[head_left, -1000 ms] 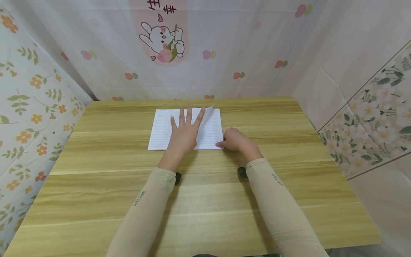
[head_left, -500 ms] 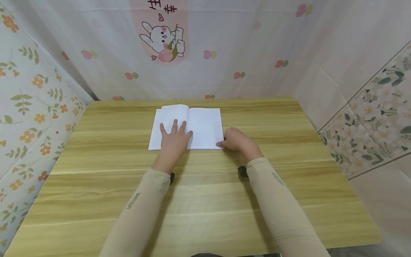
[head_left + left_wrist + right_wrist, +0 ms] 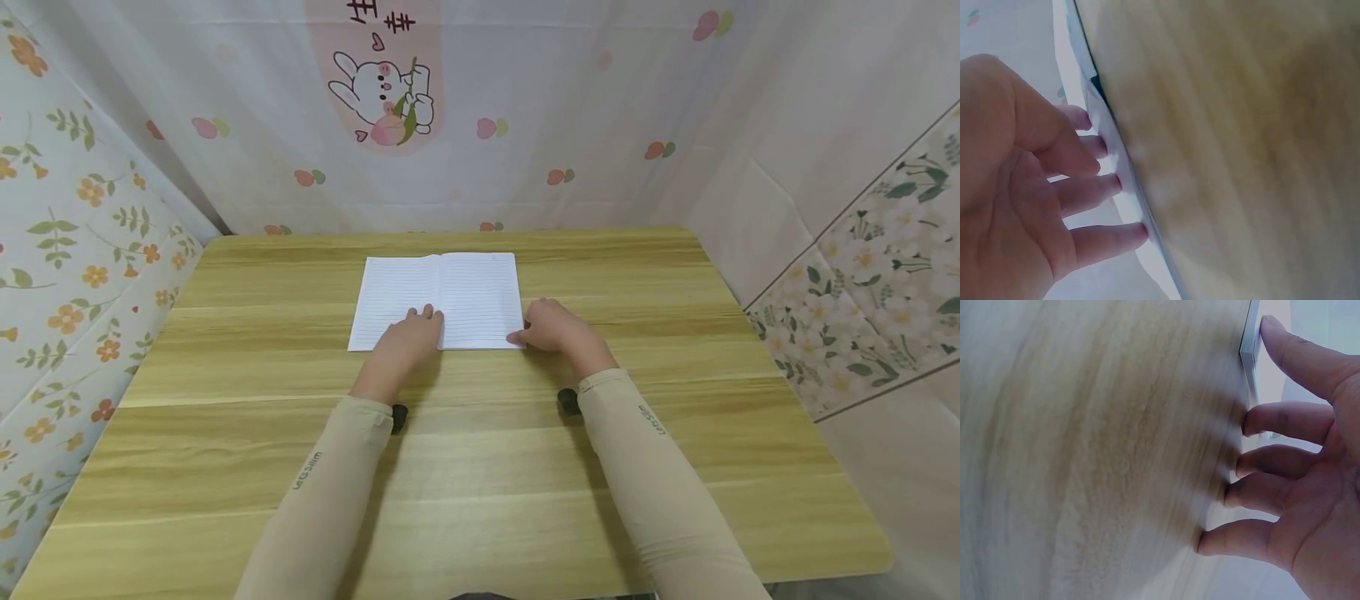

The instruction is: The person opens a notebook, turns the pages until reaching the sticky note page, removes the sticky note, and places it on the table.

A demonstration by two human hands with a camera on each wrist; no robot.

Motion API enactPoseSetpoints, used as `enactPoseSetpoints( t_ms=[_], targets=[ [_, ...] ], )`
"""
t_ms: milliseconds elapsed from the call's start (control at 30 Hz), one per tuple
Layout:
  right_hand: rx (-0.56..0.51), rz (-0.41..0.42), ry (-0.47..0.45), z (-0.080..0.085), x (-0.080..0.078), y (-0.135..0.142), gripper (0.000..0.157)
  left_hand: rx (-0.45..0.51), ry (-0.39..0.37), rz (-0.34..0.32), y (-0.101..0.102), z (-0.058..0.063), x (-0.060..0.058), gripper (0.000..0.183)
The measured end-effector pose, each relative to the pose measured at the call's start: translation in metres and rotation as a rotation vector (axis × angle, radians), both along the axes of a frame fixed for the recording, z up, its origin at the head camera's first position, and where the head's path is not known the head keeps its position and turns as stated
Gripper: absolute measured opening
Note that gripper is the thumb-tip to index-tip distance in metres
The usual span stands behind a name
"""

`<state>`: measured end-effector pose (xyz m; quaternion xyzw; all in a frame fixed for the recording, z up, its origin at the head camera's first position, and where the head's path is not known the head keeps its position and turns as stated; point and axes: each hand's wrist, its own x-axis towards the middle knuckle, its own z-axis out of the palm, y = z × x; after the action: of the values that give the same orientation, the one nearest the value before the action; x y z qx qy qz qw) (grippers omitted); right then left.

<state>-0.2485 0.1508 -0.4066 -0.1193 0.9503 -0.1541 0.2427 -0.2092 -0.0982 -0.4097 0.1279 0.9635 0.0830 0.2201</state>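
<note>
An open notebook (image 3: 482, 292) with white, lined pages lies flat on the wooden table, its spine running up the middle. My left hand (image 3: 405, 342) rests on the lower part of the left page, fingertips near the spine. In the left wrist view, the fingertips of that hand (image 3: 1029, 156) press on the paper, with the thumb held above it. At the lower right corner, my right hand (image 3: 553, 325) lays its thumb on the page. The right wrist view shows the other fingers of this hand (image 3: 1316, 481) spread, tips on the table beside the notebook (image 3: 1249, 353).
The wooden table (image 3: 480, 467) stretches out on all sides of the notebook. Behind it hangs a white curtain (image 3: 525, 100) with a rabbit print, and floral sheets cover the left and right sides. A dark wrist device (image 3: 567, 402) shows under the right forearm.
The left hand swept a page from right to left across the spine, then drew back toward the spine's lower end. The turned page now lies flat. My right hand has stayed at the corner.
</note>
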Motion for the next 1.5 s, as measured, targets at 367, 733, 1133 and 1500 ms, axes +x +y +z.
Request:
enactPoseSetpoints(
  t_ms=[367,733,1133,1500],
  targets=[
    [-0.032,0.015,0.032,-0.0006,0.0043,0.0058,0.047,0.024,0.008,0.028,0.0033,-0.0010,0.0004,0.058],
    [-0.031,0.012,0.038,-0.0008,0.0056,0.0065,0.045,0.002,0.005,0.023,0.0067,-0.0015,0.0004,0.064],
    [-0.023,-0.009,0.037,-0.0024,0.0039,0.0026,0.040,0.022,-0.018,0.031,0.0063,0.0014,-0.0001,0.071],
    [-0.013,-0.015,0.037,-0.0028,0.0023,-0.0010,0.041,0.064,-0.030,0.041,0.0048,0.0013,-0.0022,0.077]
  ],
)
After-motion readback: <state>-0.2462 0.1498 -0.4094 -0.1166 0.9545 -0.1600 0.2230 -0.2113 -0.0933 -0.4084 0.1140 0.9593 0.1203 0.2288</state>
